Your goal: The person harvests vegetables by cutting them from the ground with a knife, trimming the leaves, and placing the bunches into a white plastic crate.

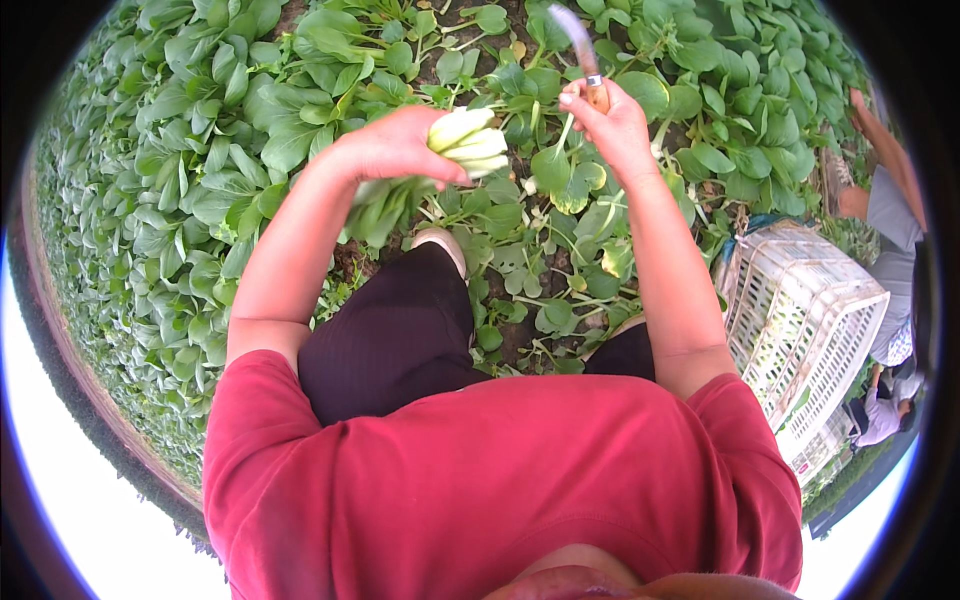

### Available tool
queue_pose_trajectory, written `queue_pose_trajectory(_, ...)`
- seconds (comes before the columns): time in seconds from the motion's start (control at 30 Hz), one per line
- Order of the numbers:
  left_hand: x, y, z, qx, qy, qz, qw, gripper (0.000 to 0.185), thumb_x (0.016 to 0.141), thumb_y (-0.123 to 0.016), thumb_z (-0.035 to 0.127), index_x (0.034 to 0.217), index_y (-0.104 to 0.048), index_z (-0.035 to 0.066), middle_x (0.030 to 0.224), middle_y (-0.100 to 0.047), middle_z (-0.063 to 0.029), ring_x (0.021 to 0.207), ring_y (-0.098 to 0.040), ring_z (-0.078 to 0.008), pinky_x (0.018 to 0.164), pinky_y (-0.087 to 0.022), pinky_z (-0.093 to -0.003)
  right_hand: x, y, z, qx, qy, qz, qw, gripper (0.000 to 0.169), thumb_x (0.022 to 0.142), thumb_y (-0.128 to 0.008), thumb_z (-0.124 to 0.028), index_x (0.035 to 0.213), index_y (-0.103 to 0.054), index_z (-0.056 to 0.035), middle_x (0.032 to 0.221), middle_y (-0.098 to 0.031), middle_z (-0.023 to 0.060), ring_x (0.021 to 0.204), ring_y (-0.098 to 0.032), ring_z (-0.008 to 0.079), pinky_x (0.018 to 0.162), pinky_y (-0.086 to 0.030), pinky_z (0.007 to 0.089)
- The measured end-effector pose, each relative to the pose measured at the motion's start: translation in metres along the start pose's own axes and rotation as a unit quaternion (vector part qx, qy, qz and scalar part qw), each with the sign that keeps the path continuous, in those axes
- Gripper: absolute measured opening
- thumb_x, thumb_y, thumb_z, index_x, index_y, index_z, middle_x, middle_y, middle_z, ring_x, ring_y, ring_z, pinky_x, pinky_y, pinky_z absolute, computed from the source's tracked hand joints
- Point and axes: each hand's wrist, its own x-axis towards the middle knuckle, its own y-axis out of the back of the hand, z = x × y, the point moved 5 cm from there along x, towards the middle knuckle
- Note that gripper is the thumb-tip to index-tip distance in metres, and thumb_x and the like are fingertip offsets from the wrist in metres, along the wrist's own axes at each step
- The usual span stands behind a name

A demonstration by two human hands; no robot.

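My left hand (pixel 401 146) is closed around a bunch of leafy greens with thick pale stems (pixel 469 142), which look like bok choy; the stem ends point right and the blurred leaves hang below the hand. In my right hand (pixel 611 124) is the wooden handle of a curved knife (pixel 577 41), its blade up and to the left. A yellow-edged leaf (pixel 570 180) hangs by its thin stalk near the right fingertips; whether the fingers pinch it I cannot tell. Loose and trimmed leaves lie on the soil below both hands.
Dense rows of leafy greens (pixel 262 120) stand at the left and at the upper right (pixel 750 97). White slatted plastic crates (pixel 810 300) are at the right, close to my right arm. Beyond them a person in grey (pixel 892 225) and another person (pixel 881 416) are at work. My shoe (pixel 442 247) rests among the leaves.
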Motion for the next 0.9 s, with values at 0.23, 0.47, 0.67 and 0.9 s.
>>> queue_pose_trajectory(0.23,0.003,0.124,-0.007,0.594,0.186,0.273,0.733,0.037,0.071,-0.068,0.015,0.107,-0.063,0.008,0.110,-0.063,-0.0132,0.099,-0.063,-0.0316,0.086,-0.052,-0.0427,0.030,-0.069,-0.001,-0.224,-0.033,-0.095,0.969,0.045,0.083,-0.065,-0.042,0.105,-0.059,-0.0041,0.088,-0.065,0.0114,0.082,-0.063,0.0242,0.075,-0.049,0.0371)
queue_pose_trajectory(0.47,-0.011,0.125,-0.069,0.565,0.243,0.239,0.752,0.033,0.072,-0.069,0.015,0.105,-0.064,0.010,0.110,-0.062,-0.0107,0.102,-0.063,-0.0290,0.086,-0.053,-0.0409,0.084,-0.134,0.018,-0.252,0.011,-0.108,0.962,0.034,0.089,-0.054,-0.029,0.111,-0.058,-0.0031,0.100,-0.065,0.0186,0.094,-0.063,0.0359,0.084,-0.049,0.0446)
queue_pose_trajectory(0.67,-0.024,0.114,-0.078,0.537,0.193,0.293,0.767,0.036,0.072,-0.069,0.014,0.107,-0.062,0.009,0.114,-0.061,-0.0095,0.103,-0.062,-0.0286,0.086,-0.053,-0.0403,0.109,-0.159,0.019,-0.322,0.049,-0.101,0.940,0.031,0.093,-0.055,-0.029,0.112,-0.057,-0.0038,0.096,-0.067,0.0174,0.090,-0.064,0.0353,0.081,-0.050,0.0456)
queue_pose_trajectory(0.9,-0.031,0.127,-0.094,0.472,0.147,0.315,0.810,0.041,0.070,-0.070,0.016,0.110,-0.062,0.008,0.113,-0.062,-0.0105,0.103,-0.061,-0.0304,0.088,-0.051,-0.0403,0.111,-0.168,0.016,-0.357,0.026,-0.167,0.919,0.031,0.093,-0.054,-0.027,0.107,-0.058,0.0009,0.100,-0.067,0.0200,0.093,-0.065,0.0359,0.082,-0.051,0.0448)
